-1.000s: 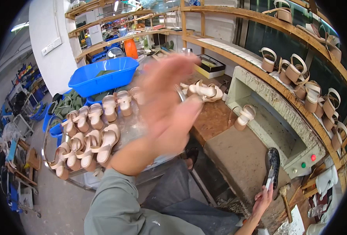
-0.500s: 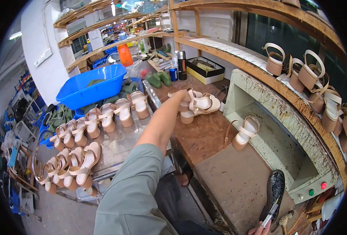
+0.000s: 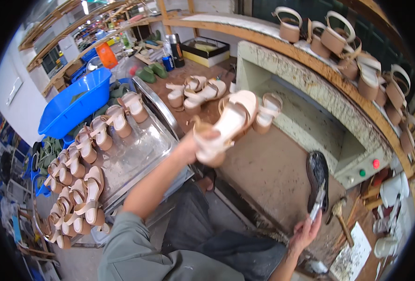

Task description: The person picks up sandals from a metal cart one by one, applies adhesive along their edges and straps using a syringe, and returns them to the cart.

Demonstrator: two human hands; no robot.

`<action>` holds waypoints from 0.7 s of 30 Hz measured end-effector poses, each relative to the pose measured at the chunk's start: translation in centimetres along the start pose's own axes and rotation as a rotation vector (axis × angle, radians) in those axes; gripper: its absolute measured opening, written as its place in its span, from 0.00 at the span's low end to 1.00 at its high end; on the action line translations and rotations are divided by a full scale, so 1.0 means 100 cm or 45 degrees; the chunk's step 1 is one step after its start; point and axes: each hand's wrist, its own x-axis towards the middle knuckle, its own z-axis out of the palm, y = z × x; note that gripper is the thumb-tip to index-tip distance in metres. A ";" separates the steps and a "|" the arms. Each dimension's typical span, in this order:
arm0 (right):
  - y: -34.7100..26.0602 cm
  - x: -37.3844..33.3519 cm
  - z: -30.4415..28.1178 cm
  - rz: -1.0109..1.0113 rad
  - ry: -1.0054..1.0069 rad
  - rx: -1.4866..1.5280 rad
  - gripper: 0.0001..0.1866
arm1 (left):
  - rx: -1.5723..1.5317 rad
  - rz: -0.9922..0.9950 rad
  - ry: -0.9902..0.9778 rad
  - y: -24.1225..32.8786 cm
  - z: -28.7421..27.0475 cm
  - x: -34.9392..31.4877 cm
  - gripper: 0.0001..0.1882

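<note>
My left hand is closed around the heel end of a beige block-heeled sandal, raised above the workbench with its toe pointing away. My right hand, low at the right, grips a slim silvery tool whose kind I cannot make out. The tool's far end meets a black shoe sole lying on the bench, its surface dark and shiny in patches. Just beyond the held sandal, another beige sandal stands by the green metal box. Several more sandals are grouped farther back.
Rows of sandals cover part of a metal tray at left, beside a blue basin. The green metal box with buttons lines the right side, under a shelf of sandals. A hammer lies near my right hand.
My left hand has come back from the sandal group, lifting one sandal toward me. My right hand, with the tool, shows more fully. The whole view has shifted to the right.
</note>
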 end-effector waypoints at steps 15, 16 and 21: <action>-0.011 -0.072 0.092 0.036 -0.265 -0.283 0.39 | -0.312 0.212 -0.021 -0.157 0.150 -0.141 0.28; -0.009 -0.072 0.090 0.036 -0.263 -0.294 0.39 | -0.299 0.344 -0.035 -0.159 0.151 -0.140 0.30; 0.003 -0.061 0.081 -0.244 -0.354 -0.787 0.36 | -0.321 0.052 -0.097 -0.152 0.152 -0.132 0.34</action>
